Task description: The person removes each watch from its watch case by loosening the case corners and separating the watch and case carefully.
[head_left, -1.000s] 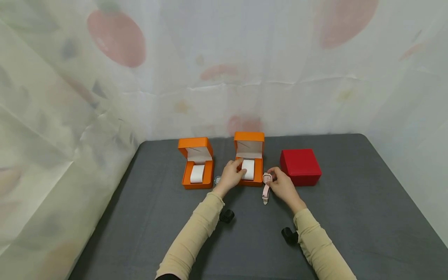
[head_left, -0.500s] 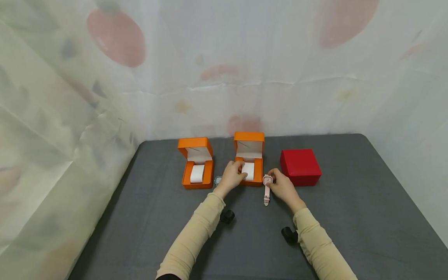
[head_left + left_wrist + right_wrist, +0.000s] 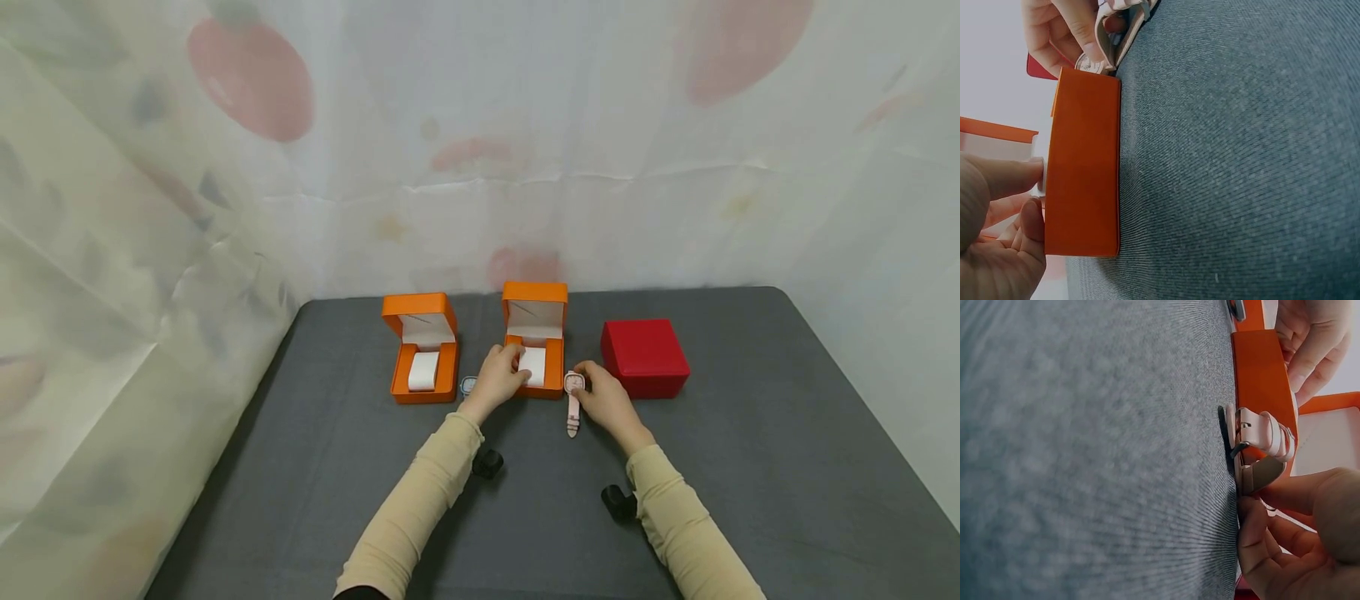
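My left hand [image 3: 495, 377] reaches into the middle open orange watch box [image 3: 556, 360]. Its thumb and fingers pinch the left side of the white watch cushion [image 3: 534, 367] inside, and in the left wrist view they sit just above the box wall [image 3: 1085, 162]. Right of that box, my right hand [image 3: 606, 398] holds a pink watch [image 3: 574, 382] by its case. The strap [image 3: 1263, 434], its buckle visible, hangs toward the front. In the right wrist view the thumb and fingers partly cover the case, close to the grey cloth.
Left of the middle box stands a second open orange box [image 3: 444, 375] with its own white cushion [image 3: 423, 372]. Between them lies a blue-grey watch [image 3: 468, 385], partly hidden by my left hand. A closed red box [image 3: 643, 354] stands just beyond my right hand.
The white cushion in the middle box has shifted slightly, its far edge now lower, with the left hand still on it. The pink watch's strap has swung a little to the right.
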The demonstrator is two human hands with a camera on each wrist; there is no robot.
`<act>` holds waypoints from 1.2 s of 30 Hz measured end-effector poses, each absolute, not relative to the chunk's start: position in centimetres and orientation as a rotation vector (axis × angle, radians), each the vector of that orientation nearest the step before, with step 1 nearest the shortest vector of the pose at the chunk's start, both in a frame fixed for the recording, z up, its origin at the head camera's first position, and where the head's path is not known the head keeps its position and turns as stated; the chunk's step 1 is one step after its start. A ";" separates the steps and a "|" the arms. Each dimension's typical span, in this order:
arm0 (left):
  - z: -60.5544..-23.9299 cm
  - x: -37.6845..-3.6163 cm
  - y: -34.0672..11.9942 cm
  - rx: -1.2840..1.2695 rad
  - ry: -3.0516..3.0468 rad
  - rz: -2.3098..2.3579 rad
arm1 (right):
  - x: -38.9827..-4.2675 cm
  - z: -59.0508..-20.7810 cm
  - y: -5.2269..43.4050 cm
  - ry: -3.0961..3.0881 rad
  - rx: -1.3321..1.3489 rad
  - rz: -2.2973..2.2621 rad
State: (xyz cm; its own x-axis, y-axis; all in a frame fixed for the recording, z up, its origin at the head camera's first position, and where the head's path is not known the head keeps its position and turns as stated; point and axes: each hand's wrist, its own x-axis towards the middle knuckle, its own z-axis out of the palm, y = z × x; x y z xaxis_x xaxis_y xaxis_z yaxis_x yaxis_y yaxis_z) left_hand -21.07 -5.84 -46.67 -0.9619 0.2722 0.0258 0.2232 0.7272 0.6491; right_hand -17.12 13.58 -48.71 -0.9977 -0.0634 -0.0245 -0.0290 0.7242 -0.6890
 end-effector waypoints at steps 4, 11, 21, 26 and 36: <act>-46.8 -21.0 -5.9 0.415 2.862 1.069 | -17.1 -48.7 13.5 2.894 -0.116 -1.118; -47.0 -20.9 -5.9 0.417 2.875 1.075 | -16.9 -48.7 13.5 2.933 -0.145 -1.068; -46.8 -20.8 -5.8 0.420 2.861 1.093 | -16.5 -48.4 13.6 2.946 -0.178 -1.094; -46.6 -20.7 -5.7 0.415 2.885 1.103 | -16.2 -47.9 13.6 2.963 -0.186 -1.095; -45.3 -20.0 -4.1 0.409 2.884 1.278 | -15.9 -46.7 14.5 3.079 -0.387 -1.300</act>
